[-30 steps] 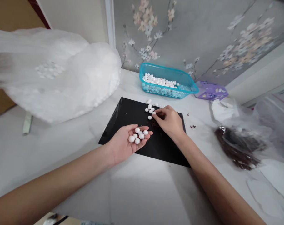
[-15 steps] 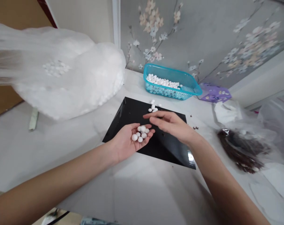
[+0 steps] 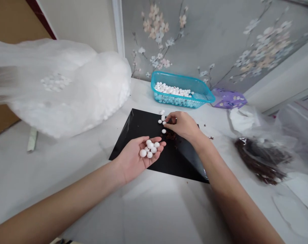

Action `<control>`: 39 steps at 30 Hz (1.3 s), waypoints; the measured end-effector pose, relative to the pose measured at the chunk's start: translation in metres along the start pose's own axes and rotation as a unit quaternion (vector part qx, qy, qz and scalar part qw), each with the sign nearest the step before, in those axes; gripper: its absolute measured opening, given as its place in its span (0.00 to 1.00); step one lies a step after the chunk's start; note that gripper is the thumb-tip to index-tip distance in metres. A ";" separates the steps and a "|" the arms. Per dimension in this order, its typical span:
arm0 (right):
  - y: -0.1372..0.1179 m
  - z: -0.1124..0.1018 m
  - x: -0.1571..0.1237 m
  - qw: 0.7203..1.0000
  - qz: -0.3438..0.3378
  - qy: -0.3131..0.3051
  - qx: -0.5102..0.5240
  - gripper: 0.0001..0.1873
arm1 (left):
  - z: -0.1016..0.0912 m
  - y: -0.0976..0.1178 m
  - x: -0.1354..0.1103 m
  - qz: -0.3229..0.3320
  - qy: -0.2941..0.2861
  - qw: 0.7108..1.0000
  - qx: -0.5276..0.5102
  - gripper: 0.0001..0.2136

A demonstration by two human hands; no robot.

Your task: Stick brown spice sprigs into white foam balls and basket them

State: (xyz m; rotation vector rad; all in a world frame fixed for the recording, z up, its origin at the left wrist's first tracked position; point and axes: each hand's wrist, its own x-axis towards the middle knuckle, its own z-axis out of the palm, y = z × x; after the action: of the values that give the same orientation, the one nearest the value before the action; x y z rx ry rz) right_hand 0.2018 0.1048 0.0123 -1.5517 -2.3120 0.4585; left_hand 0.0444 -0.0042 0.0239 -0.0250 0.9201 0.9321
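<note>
Currently, my left hand (image 3: 132,161) lies open, palm up, cradling white balls (image 3: 150,149). My right hand (image 3: 184,126) curls over the black sheet (image 3: 141,127), just beside loose balls (image 3: 162,119); I cannot confirm any grasp there.

"What am I getting of the wearer's body on my feed?"

"I see the left forearm (image 3: 54,206) at seven o'clock and the right forearm (image 3: 235,193) at five, both slender, tapering into the left hand (image 3: 133,159) and right hand (image 3: 183,126)."

"Sleeves?"

"Bare skin from frame edge to fingertips."
</note>
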 end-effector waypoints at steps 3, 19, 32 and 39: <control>0.003 0.000 0.001 1.000 0.002 -0.010 0.011 0.07 | 0.000 -0.001 0.000 0.000 -0.002 1.000 0.002 0.09; -0.026 -0.037 -0.018 0.886 -0.074 -0.288 0.355 0.16 | 0.000 0.001 0.005 0.023 0.003 1.000 0.011 0.10; 0.000 0.002 0.001 0.974 -0.096 -0.147 0.142 0.10 | -0.001 0.000 0.004 0.018 0.050 0.999 0.005 0.09; 0.011 0.008 0.006 0.986 -0.085 -0.056 0.134 0.15 | -0.002 0.000 0.004 0.012 0.049 0.999 0.003 0.09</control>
State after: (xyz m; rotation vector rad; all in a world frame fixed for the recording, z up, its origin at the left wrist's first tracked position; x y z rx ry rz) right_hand 0.2059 0.1134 0.0008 -1.2206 -2.3255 0.7918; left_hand 0.0445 -0.0018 0.0200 -0.0563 1.0162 0.9574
